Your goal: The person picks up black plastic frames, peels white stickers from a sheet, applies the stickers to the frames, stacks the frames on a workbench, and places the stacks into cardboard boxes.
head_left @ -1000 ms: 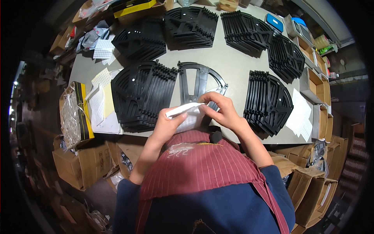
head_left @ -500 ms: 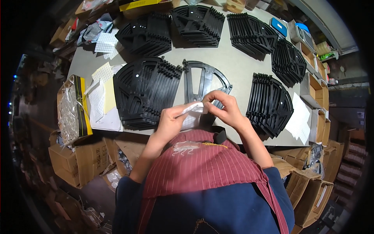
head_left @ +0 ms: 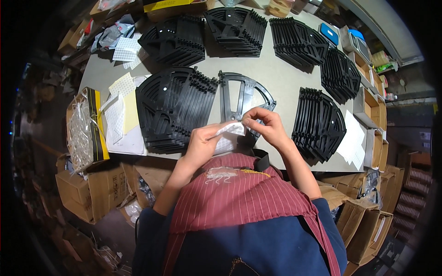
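My left hand (head_left: 201, 143) is closed on a white sticker sheet (head_left: 226, 143), which curls upward along its far edge. At the sheet's far right corner, my right hand (head_left: 267, 127) pinches with thumb and forefinger. Whatever lies between those fingertips is too small to make out. Just beyond both hands, a single black plastic fan-shaped frame (head_left: 225, 94) lies flat on the table, its near part hidden by my hands and the sheet. Immediately left of it rests a fanned stack of similar black frames (head_left: 172, 106).
Further black frame stacks line the table's far side (head_left: 237, 30) and right side (head_left: 317, 124). Loose sticker sheets (head_left: 120, 108) lie at left beside a box of clear plastic pieces (head_left: 82, 133). Open cardboard trays (head_left: 368, 108) edge the right; cartons (head_left: 94, 193) stand below the table.
The right fingertips have shifted slightly at the sheet's corner, and the sheet's far edge now curls more openly. The left hand keeps its hold. The stacks stay as they were.
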`<act>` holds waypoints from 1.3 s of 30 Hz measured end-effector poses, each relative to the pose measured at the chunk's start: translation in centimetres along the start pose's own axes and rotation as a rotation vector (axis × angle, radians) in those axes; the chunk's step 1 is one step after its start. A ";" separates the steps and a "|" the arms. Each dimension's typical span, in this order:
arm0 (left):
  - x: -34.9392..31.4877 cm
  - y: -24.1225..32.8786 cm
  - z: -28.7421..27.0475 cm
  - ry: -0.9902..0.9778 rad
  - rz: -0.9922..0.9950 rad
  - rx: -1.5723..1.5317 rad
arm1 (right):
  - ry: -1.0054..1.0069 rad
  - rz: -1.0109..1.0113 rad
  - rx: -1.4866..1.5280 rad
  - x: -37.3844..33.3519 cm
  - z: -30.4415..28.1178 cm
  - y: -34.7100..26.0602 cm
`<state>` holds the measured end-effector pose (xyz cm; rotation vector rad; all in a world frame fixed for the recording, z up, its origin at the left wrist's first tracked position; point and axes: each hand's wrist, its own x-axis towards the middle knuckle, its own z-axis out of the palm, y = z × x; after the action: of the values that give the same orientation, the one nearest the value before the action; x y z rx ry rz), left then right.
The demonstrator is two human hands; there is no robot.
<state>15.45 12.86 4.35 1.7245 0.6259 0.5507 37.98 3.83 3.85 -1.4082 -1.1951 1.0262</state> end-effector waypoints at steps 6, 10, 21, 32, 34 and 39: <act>-0.3 -1.7 -0.6 0.032 -0.216 -0.186 | 0.307 -0.038 -0.290 2.4 -0.9 3.5; -0.8 -3.1 -1.0 0.106 -0.304 -0.315 | 0.418 -0.385 -0.945 5.8 -2.3 7.3; -1.0 -3.0 -2.7 0.261 -0.416 -0.543 | 0.267 -0.338 -0.926 2.9 -1.3 7.8; -0.2 -1.9 -1.7 0.273 -0.407 -0.603 | 0.474 -0.024 -0.941 3.7 -2.6 4.3; -0.7 -2.1 -2.4 0.311 -0.384 -0.609 | 0.627 -0.010 -0.948 1.1 -7.3 1.2; -0.9 -1.8 -3.5 0.282 -0.452 -0.631 | 0.974 0.138 -1.193 -8.6 -21.9 2.3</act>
<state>12.27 15.16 3.39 0.8837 0.8966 0.5898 58.36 -8.12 5.09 -2.4690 -0.9017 -0.5155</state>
